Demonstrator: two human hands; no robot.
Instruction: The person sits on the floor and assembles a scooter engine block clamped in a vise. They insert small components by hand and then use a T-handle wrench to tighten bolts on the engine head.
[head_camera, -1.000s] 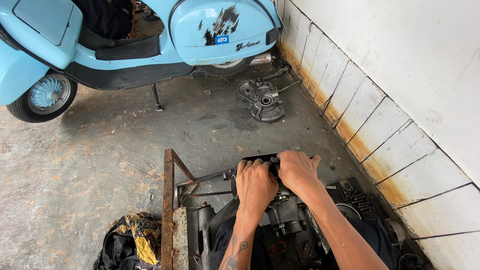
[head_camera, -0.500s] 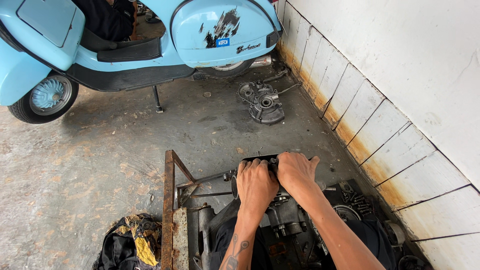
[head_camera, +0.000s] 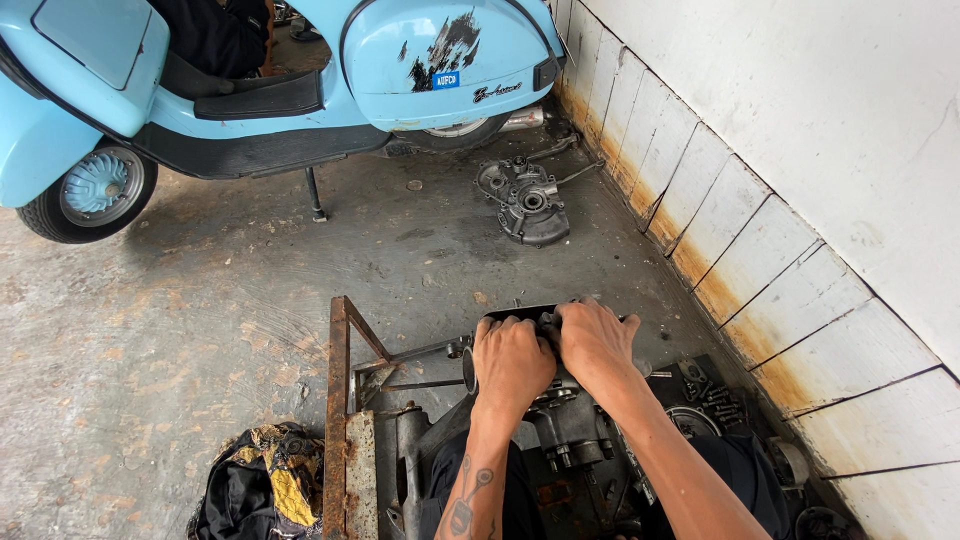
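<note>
Concrete workshop floor, left hand (head_camera: 512, 362) and right hand (head_camera: 598, 345) both clamped on engine casing (head_camera: 570, 425).

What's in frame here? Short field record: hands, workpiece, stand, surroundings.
left hand: left hand palm down, gripping the top of the engine
right hand: right hand beside it, pressing on the same part
workpiece: greasy grey metal engine block
stand: rusty angle-iron frame left of the engine
floor: stained concrete floor; grey metal engine casing lying near the wall
background: light blue scooter on its stand
lower left: black and yellow rag bundle
</note>
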